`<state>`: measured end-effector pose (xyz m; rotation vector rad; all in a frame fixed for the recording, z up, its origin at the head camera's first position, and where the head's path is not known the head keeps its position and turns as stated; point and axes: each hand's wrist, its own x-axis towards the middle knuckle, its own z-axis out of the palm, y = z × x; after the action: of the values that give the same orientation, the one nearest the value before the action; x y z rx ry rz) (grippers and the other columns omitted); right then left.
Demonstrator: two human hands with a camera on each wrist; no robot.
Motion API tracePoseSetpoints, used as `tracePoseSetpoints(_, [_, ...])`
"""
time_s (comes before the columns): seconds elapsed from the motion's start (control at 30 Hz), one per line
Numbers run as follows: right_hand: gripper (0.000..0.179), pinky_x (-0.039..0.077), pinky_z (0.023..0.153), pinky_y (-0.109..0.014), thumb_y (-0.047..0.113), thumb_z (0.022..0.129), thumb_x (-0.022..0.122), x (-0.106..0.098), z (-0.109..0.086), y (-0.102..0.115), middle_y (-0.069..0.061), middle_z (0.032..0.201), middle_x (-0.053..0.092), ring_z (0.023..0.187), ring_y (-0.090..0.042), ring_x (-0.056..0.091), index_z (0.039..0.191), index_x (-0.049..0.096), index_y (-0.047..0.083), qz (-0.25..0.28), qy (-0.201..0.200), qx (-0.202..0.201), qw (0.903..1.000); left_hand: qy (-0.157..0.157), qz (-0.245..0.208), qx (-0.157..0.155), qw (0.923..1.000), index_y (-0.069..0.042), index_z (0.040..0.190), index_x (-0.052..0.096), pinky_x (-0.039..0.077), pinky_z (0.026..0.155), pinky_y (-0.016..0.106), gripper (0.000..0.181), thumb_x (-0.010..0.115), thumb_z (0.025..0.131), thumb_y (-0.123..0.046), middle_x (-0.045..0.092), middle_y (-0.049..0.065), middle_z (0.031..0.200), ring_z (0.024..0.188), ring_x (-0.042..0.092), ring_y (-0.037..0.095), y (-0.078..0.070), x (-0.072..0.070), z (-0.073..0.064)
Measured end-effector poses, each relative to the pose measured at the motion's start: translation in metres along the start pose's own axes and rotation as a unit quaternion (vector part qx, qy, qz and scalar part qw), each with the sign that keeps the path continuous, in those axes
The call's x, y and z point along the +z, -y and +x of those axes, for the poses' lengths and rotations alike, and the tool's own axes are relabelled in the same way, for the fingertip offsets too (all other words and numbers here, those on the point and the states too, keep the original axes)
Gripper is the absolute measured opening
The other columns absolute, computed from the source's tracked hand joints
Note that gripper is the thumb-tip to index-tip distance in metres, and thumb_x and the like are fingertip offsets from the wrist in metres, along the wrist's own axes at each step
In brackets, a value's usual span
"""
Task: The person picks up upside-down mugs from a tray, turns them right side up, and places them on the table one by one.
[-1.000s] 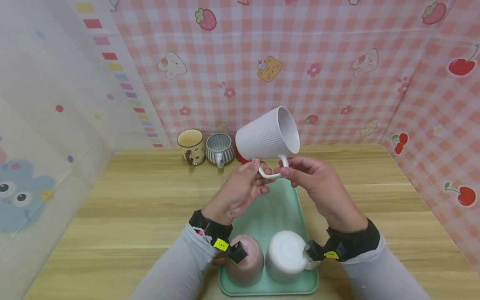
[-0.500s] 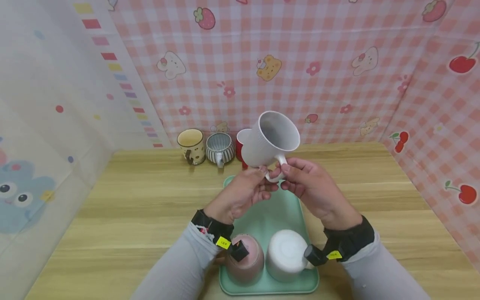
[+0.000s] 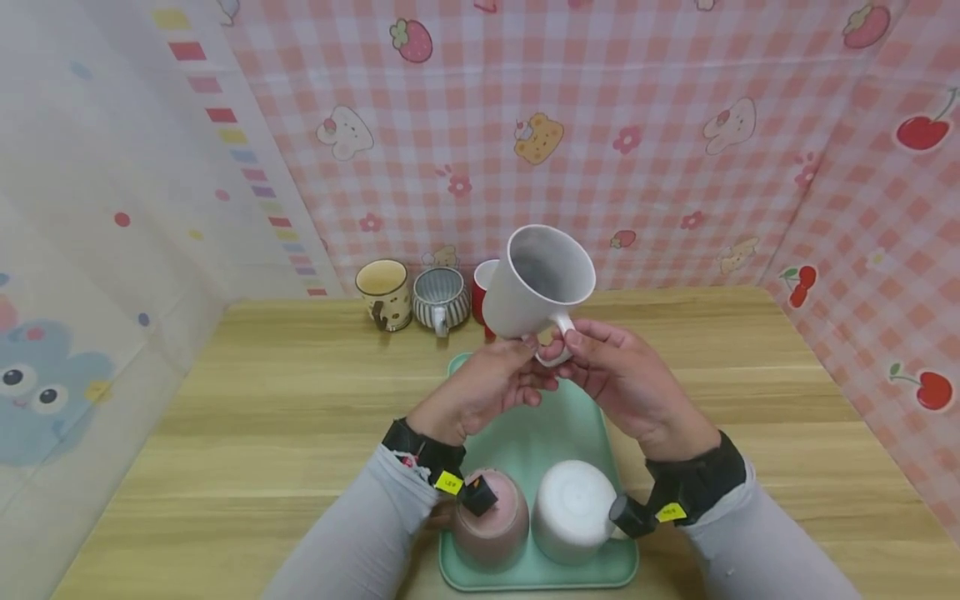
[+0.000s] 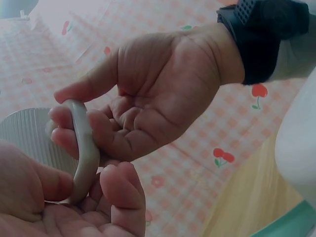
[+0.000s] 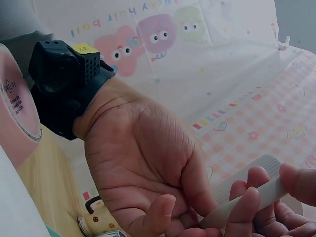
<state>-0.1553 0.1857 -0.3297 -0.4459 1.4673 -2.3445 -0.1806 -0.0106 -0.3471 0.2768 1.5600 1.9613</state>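
Held up over the far end of the tray is a white ribbed mug (image 3: pixel 536 279), tilted so its mouth faces up and toward me. My left hand (image 3: pixel 491 379) pinches one end of its handle (image 4: pixel 85 143) between thumb and fingers. At the other end of that handle my right hand (image 3: pixel 633 379) grips, with fingers passing through the loop in the left wrist view. Below, a green tray (image 3: pixel 551 421) carries an upside-down pink mug (image 3: pixel 491 537) and an upside-down white mug (image 3: pixel 573 508), side by side at its near end.
Along the back wall stand a yellow spotted mug (image 3: pixel 384 292), a grey striped mug (image 3: pixel 440 300) and a red mug (image 3: pixel 480 302) partly hidden by the held one. Checked cloth (image 3: pixel 450 125) hangs behind the wooden table (image 3: pixel 300 400).
The white ribbed mug has turned from lying sideways, mouth to the right, to mouth tilted up toward me. More of the red mug shows behind it. Both hands stay at the handle.
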Motion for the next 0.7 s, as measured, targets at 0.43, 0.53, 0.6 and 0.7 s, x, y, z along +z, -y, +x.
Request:
tracePoseSetpoints(0.43, [0.023, 0.057, 0.082, -0.021, 0.007, 0.107, 0.055, -0.007, 0.005, 0.003, 0.002, 0.093, 0.078, 0.090, -0.008, 0.072, 0.102, 0.077, 0.013, 0.003, -0.033, -0.013, 0.9994, -0.035, 0.112, 0.016, 0.9930, 0.000, 0.125, 0.055, 0.052, 0.076, 0.024, 0.035, 0.041, 0.113, -0.029, 0.063, 0.005, 0.108, 0.097, 0.065, 0.013, -0.008, -0.019, -0.016])
tracePoseSetpoints(0.53, [0.024, 0.057, 0.081, -0.020, 0.007, 0.107, 0.056, -0.012, 0.007, 0.004, 0.002, 0.092, 0.078, 0.089, -0.008, 0.071, 0.100, 0.078, 0.013, 0.000, -0.041, -0.015, 0.9990, -0.061, 0.171, 0.023, 0.9832, -0.001, 0.126, 0.057, 0.052, 0.077, 0.026, 0.037, 0.043, 0.112, -0.032, 0.065, 0.010, 0.114, 0.101, 0.065, 0.016, -0.010, -0.029, -0.023])
tracePoseSetpoints(0.6, [0.024, 0.057, 0.080, -0.020, 0.007, 0.107, 0.056, -0.017, 0.009, 0.003, 0.002, 0.092, 0.078, 0.089, -0.009, 0.071, 0.100, 0.078, 0.013, -0.003, -0.045, -0.017, 0.9988, -0.084, 0.208, 0.025, 0.9743, -0.003, 0.126, 0.059, 0.053, 0.077, 0.026, 0.036, 0.045, 0.112, -0.033, 0.066, 0.014, 0.118, 0.103, 0.066, 0.018, -0.010, -0.036, -0.027])
tracePoseSetpoints(0.7, [0.025, 0.056, 0.080, -0.020, 0.007, 0.107, 0.055, -0.024, 0.012, 0.001, 0.002, 0.092, 0.078, 0.090, -0.009, 0.070, 0.100, 0.078, 0.013, -0.006, -0.055, -0.019, 0.9983, -0.113, 0.253, 0.023, 0.9606, -0.004, 0.125, 0.061, 0.053, 0.077, 0.027, 0.035, 0.048, 0.111, -0.034, 0.066, 0.018, 0.118, 0.104, 0.066, 0.020, -0.007, -0.047, -0.033])
